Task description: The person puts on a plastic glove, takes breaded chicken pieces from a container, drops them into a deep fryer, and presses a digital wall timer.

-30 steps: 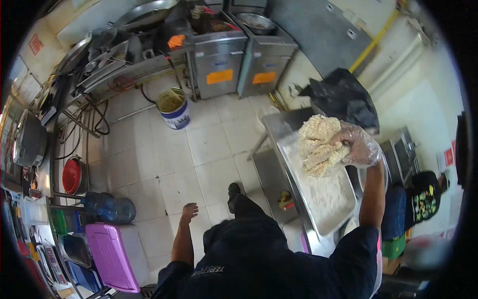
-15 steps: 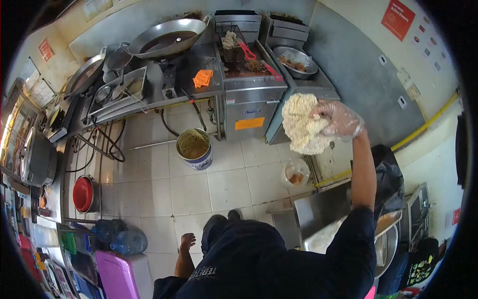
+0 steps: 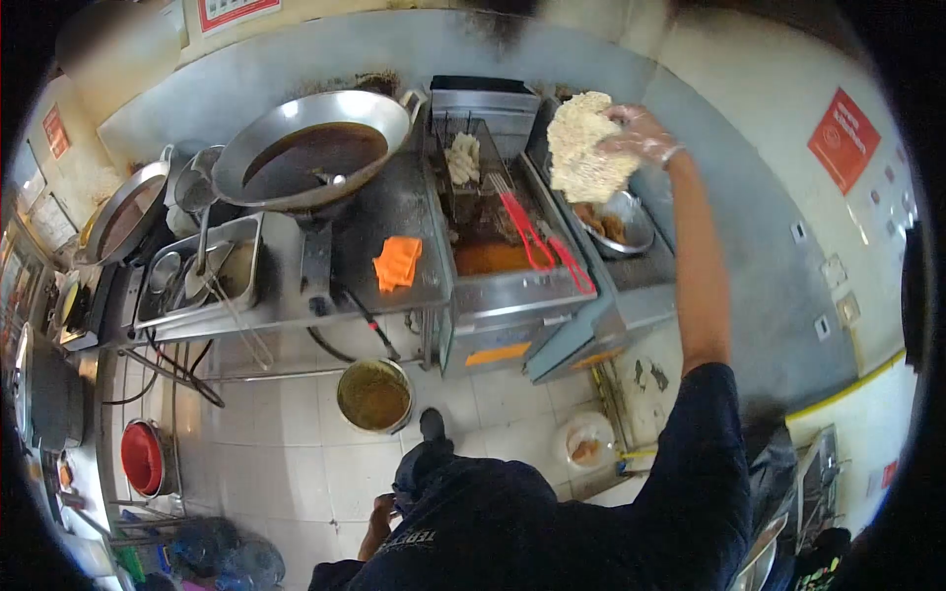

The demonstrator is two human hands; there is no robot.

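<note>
My right hand (image 3: 645, 137), in a clear plastic glove, grips a large flat piece of breaded meat (image 3: 587, 148) by its right edge. The pale, crumbly piece hangs above a metal bowl (image 3: 645, 234) with browned fried pieces in it, to the right of the deep fryer (image 3: 493, 258). In the fryer, a wire basket (image 3: 443, 148) holds pale battered pieces (image 3: 463, 160). Red basket handles (image 3: 525, 231) slant over the oil. My left hand (image 3: 382, 507) hangs low beside my leg, away from the counter; its fingers are too small to make out.
Left of the fryer, a large wok (image 3: 232, 167) of dark oil stands on the counter, with an orange cloth (image 3: 397, 263) and a tray of ladles (image 3: 251, 236) nearby. On the floor are a bucket (image 3: 374, 396) and a clear tub (image 3: 588, 441).
I have stepped nearer the fryer. My right hand has carried the breaded meat forward and up, from over the floor to above the metal bowl. My left hand still hangs low.
</note>
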